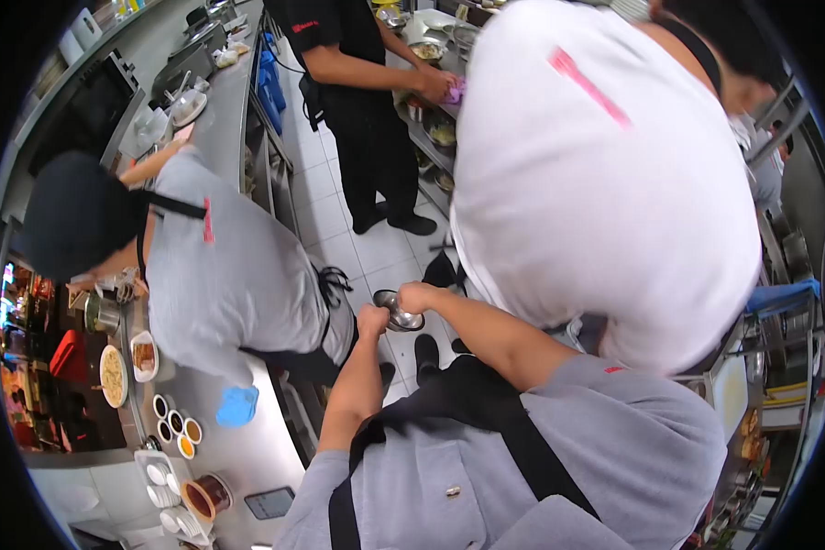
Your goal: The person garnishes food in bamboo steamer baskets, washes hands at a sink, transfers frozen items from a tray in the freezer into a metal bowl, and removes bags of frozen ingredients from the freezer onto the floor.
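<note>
A small round metal bowl (401, 318) is held out in front of my body, over the tiled floor. My left hand (372, 319) is closed on its left rim. My right hand (418, 297) grips the rim at the upper right. The bowl's inside looks shiny, and I cannot make out any contents. Most of my fingertips are hidden behind the rim.
A person in grey (229, 247) leans over the left counter, and one in white (605, 174) bends close at my right. Farther ahead, a person in black (348, 101) works at a shelf. Sauce cups (176, 423), a blue cloth (237, 406) and a phone (270, 502) lie on the left counter.
</note>
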### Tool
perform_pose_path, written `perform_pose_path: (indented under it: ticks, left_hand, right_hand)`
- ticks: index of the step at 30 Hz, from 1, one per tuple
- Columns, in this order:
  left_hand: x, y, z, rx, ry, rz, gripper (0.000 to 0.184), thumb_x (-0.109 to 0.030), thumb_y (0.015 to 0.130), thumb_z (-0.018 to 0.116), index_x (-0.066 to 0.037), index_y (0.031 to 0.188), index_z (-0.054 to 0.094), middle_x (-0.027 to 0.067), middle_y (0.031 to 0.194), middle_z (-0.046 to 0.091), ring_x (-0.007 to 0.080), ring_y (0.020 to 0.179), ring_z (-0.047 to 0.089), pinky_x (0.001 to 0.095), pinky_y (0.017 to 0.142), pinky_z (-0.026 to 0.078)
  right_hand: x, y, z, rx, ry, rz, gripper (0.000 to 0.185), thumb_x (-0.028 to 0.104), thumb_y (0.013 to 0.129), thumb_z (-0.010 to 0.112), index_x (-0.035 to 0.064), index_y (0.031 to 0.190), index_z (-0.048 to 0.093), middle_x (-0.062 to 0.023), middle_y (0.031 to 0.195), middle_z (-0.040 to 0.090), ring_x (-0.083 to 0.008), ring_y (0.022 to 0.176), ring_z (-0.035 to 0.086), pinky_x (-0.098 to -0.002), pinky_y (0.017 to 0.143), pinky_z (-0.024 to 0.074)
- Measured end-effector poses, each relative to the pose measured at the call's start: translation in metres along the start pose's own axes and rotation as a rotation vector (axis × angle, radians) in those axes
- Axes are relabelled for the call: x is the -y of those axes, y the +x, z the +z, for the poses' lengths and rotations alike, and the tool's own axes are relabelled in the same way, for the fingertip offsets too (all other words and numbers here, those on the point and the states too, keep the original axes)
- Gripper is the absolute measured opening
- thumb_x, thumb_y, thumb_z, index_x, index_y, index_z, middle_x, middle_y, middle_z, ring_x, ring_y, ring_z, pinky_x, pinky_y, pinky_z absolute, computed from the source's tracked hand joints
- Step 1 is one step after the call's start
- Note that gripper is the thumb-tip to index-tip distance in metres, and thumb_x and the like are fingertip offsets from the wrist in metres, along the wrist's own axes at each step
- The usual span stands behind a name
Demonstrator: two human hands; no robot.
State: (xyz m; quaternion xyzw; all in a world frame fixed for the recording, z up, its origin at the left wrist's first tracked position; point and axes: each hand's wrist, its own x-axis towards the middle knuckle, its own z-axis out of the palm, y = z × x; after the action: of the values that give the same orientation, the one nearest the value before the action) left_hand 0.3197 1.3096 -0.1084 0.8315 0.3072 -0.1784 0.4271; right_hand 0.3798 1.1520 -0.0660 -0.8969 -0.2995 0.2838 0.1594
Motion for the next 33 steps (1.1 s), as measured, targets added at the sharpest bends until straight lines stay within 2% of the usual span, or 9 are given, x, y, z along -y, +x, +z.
perform_pose_path:
  ticks: [7,9,12,15,19,24,28,31,33]
  left_hand:
    - [-0.034,0.109,-0.008,-0.035,0.640,0.547,0.039,-0.022,0.070,0.061,0.009,0.092,0.069,0.0322,0.096,0.068,0.0392,0.096,0.069,0.0476,0.083,0.052]
    - [-0.063,0.100,-0.018,-0.147,0.203,0.209,0.036,-0.020,0.071,0.061,0.009,0.089,0.068,0.0304,0.089,0.069,0.0401,0.087,0.070,0.0486,0.076,0.054]
    - [-0.057,0.151,-0.018,0.002,0.272,0.290,0.032,-0.018,0.072,0.060,0.010,0.085,0.067,0.0282,0.083,0.069,0.0394,0.077,0.071,0.0470,0.066,0.055]
    - [-0.105,0.150,-0.026,-0.033,-0.041,0.020,0.030,-0.016,0.072,0.059,0.012,0.081,0.066,0.0274,0.081,0.069,0.0395,0.074,0.071,0.0456,0.063,0.055]
    - [-0.078,0.239,-0.046,0.044,0.691,0.527,0.031,-0.016,0.072,0.059,0.011,0.085,0.067,0.0299,0.085,0.068,0.0428,0.083,0.070,0.0468,0.070,0.056]
    - [-0.107,0.289,-0.076,-0.081,0.037,-0.135,0.024,-0.010,0.075,0.057,0.008,0.086,0.069,0.0242,0.082,0.071,0.0322,0.073,0.073,0.0401,0.066,0.059]
    - [-0.098,0.365,-0.094,0.011,0.382,0.185,0.024,-0.010,0.076,0.055,0.008,0.085,0.069,0.0219,0.077,0.070,0.0308,0.068,0.072,0.0376,0.060,0.058]
    - [-0.138,0.359,-0.122,-0.088,-0.131,-0.254,0.024,-0.011,0.075,0.055,0.007,0.081,0.069,0.0199,0.072,0.069,0.0290,0.067,0.072,0.0393,0.056,0.055]
    - [-0.137,0.386,-0.138,-0.173,-0.184,-0.232,0.024,-0.012,0.073,0.054,0.007,0.076,0.069,0.0203,0.069,0.067,0.0286,0.064,0.070,0.0416,0.055,0.053]
  right_hand:
    - [-0.054,0.021,-0.022,-0.398,0.471,0.252,0.025,0.022,0.083,0.060,0.0049,0.094,0.074,-0.0188,0.094,0.072,-0.0315,0.086,0.071,-0.0433,0.077,0.0545]
    - [-0.077,0.002,-0.046,-0.023,0.806,0.416,0.025,0.026,0.083,0.064,0.0054,0.093,0.074,-0.0165,0.094,0.072,-0.0306,0.091,0.070,-0.0423,0.083,0.0537]
    - [-0.104,0.015,-0.042,-0.185,0.237,0.417,0.024,0.025,0.089,0.066,0.0027,0.097,0.073,-0.0115,0.083,0.072,-0.0197,0.072,0.068,-0.0341,0.065,0.0547]
    - [-0.103,0.021,-0.059,-0.194,0.659,0.387,0.024,0.023,0.091,0.066,0.0020,0.099,0.072,-0.0084,0.080,0.070,-0.0134,0.069,0.065,-0.0296,0.061,0.0528]
    - [-0.100,0.045,-0.094,-0.126,0.841,0.481,0.026,0.026,0.091,0.067,0.0026,0.101,0.070,-0.0050,0.083,0.069,-0.0132,0.067,0.063,-0.0293,0.059,0.0513]
    - [-0.128,0.082,-0.137,-0.205,1.198,0.512,0.026,0.029,0.092,0.066,0.0046,0.100,0.071,-0.0044,0.083,0.069,-0.0134,0.074,0.065,-0.0284,0.067,0.0503]
    - [-0.175,0.118,-0.149,-0.321,0.455,0.487,0.023,0.025,0.089,0.068,0.0030,0.094,0.072,-0.0084,0.077,0.069,-0.0170,0.072,0.066,-0.0301,0.063,0.0504]
    - [-0.205,0.134,-0.141,-0.196,0.525,0.553,0.023,0.024,0.089,0.068,0.0024,0.094,0.072,-0.0079,0.078,0.069,-0.0165,0.066,0.064,-0.0314,0.058,0.0497]
    - [-0.208,0.144,-0.153,-0.131,0.580,0.626,0.033,0.037,0.087,0.066,0.0052,0.092,0.073,-0.0188,0.092,0.071,-0.0356,0.089,0.068,-0.0435,0.078,0.0518]
